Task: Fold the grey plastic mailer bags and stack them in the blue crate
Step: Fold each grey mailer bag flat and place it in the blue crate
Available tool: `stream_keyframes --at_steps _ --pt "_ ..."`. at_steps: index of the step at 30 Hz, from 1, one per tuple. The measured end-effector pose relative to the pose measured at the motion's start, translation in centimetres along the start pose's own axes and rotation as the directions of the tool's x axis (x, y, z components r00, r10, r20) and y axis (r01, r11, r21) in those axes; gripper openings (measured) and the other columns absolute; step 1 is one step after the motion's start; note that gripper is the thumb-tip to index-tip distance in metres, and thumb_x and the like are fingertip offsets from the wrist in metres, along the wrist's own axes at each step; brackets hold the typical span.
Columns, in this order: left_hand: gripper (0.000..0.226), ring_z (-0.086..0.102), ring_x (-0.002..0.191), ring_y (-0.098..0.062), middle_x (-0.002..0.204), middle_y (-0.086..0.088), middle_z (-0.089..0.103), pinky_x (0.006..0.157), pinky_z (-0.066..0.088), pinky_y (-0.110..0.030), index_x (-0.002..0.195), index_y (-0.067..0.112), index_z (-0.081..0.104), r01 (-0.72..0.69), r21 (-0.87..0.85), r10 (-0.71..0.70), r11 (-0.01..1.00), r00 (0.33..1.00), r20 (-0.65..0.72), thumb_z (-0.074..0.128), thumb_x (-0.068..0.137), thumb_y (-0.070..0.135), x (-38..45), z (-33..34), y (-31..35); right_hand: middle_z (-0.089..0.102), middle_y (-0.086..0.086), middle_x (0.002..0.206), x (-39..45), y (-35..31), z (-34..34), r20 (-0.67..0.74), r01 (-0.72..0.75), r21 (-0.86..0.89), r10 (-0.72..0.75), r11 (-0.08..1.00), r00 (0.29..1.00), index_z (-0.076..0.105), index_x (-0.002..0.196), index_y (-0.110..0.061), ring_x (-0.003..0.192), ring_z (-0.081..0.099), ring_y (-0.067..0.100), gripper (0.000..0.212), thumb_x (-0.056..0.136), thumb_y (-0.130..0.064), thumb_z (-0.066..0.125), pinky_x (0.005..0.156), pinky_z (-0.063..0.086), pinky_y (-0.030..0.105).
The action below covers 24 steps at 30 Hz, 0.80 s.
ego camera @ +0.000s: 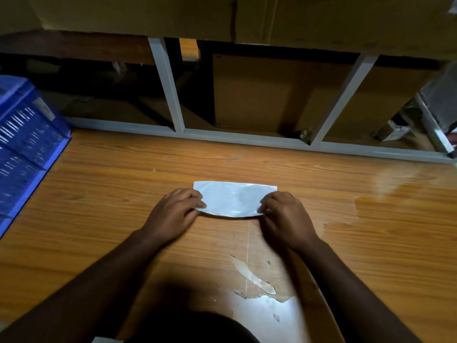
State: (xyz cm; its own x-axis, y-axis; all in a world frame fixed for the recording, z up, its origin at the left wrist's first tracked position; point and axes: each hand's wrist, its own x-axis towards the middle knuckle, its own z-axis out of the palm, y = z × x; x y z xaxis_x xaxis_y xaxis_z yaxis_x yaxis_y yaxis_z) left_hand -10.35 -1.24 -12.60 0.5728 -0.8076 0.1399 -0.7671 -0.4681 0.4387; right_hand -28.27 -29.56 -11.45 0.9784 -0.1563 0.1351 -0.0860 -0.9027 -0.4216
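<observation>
Folding step: left hand [176, 214] and right hand [284, 216] pinch the bag's [235, 198] near corners; next, likely carry it to the crate [27, 134] at nine o'clock.

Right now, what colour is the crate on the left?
Blue, with slotted sides: the crate, seen in the head view.

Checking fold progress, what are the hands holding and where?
Both hold the grey mailer bag: left hand pinches its near left corner, right hand its near right corner.

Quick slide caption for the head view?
Both hands pinch a grey mailer bag on the wooden table.
</observation>
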Motion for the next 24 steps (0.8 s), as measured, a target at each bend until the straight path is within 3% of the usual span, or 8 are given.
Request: stream_keyframes --at_steps 4,7,9,12,14,18,24 --pt "0.028 0.059 0.122 -0.017 0.132 0.01 0.061 0.096 0.046 -0.032 0.111 0.028 0.074 0.019 0.026 -0.02 0.999 1.0 0.012 0.059 0.089 0.036 -2.0 1.7 0.3 0.068 -0.008 0.111 -1.2 0.3 0.7 0.001 0.016 -0.034 -0.016 0.999 1.0 0.075 0.092 -0.027 0.1 0.062 0.019 0.022 0.093 -0.046 0.066 0.082 0.046 0.035" --pt "0.028 0.06 0.121 -0.017 0.131 0.008 0.063 0.1 0.044 -0.033 0.114 0.023 0.074 0.011 0.011 -0.01 1.0 0.994 -0.105 0.061 0.091 0.033 -1.0 1.8 1.2 0.069 -0.01 0.109 0.2 -0.7 0.6 -0.109 -0.03 -0.002 0.03 1.0 0.994 0.074 0.098 -0.025 0.103 0.063 0.02 0.019 0.097 -0.04 0.061 0.086 0.045 0.036" --pt "0.031 0.057 0.129 -0.019 0.138 0.002 0.061 0.107 0.044 -0.034 0.124 0.019 0.07 -0.026 -0.016 0.023 1.0 0.993 -0.117 0.057 0.098 0.028 0.7 2.2 2.1 0.069 -0.005 0.123 2.0 -2.1 1.2 -0.15 -0.028 -0.01 0.026 1.0 0.988 0.073 0.113 -0.023 0.116 0.06 0.022 0.022 0.098 -0.033 0.061 0.095 0.046 0.038" --pt "0.056 0.029 0.153 -0.017 0.163 -0.001 0.038 0.126 0.019 -0.03 0.154 0.016 0.045 0.031 0.022 -0.032 0.999 0.999 0.021 0.032 0.106 0.041 3.8 3.8 3.6 0.049 0.008 0.156 5.3 -3.5 3.4 -0.053 -0.029 -0.101 0.024 0.994 0.998 0.057 0.144 -0.014 0.146 0.041 0.03 0.046 0.102 -0.033 0.05 0.116 0.035 0.046" --pt "0.067 0.013 0.158 -0.016 0.169 -0.001 0.024 0.128 0.003 -0.03 0.162 0.014 0.029 0.076 0.083 -0.082 0.994 0.994 0.074 0.016 0.105 0.049 5.2 5.2 4.1 0.035 0.009 0.165 6.5 -3.7 5.2 0.041 -0.081 -0.153 0.088 0.985 0.995 0.045 0.154 -0.012 0.154 0.027 0.033 0.055 0.105 -0.036 0.038 0.123 0.025 0.053" --pt "0.069 0.016 0.158 -0.019 0.169 -0.004 0.026 0.129 0.009 -0.037 0.161 0.012 0.03 0.083 0.21 -0.099 0.974 0.993 0.068 0.006 0.109 0.05 5.4 6.9 3.6 0.03 0.009 0.168 6.5 -3.1 7.3 0.108 -0.098 -0.248 0.128 0.964 0.986 0.037 0.159 -0.012 0.156 0.025 0.032 0.06 0.109 -0.041 0.026 0.127 0.018 0.053" --pt "0.053 0.022 0.157 -0.023 0.166 -0.006 0.032 0.127 0.022 -0.041 0.157 0.009 0.039 0.055 0.249 -0.047 0.967 0.998 -0.039 0.025 0.112 0.034 5.0 8.3 2.8 0.023 0.006 0.171 6.8 -3.1 8.0 0.089 -0.118 -0.309 0.153 0.944 0.984 0.029 0.163 -0.015 0.158 0.017 0.03 0.059 0.11 -0.04 0.023 0.127 0.011 0.051"
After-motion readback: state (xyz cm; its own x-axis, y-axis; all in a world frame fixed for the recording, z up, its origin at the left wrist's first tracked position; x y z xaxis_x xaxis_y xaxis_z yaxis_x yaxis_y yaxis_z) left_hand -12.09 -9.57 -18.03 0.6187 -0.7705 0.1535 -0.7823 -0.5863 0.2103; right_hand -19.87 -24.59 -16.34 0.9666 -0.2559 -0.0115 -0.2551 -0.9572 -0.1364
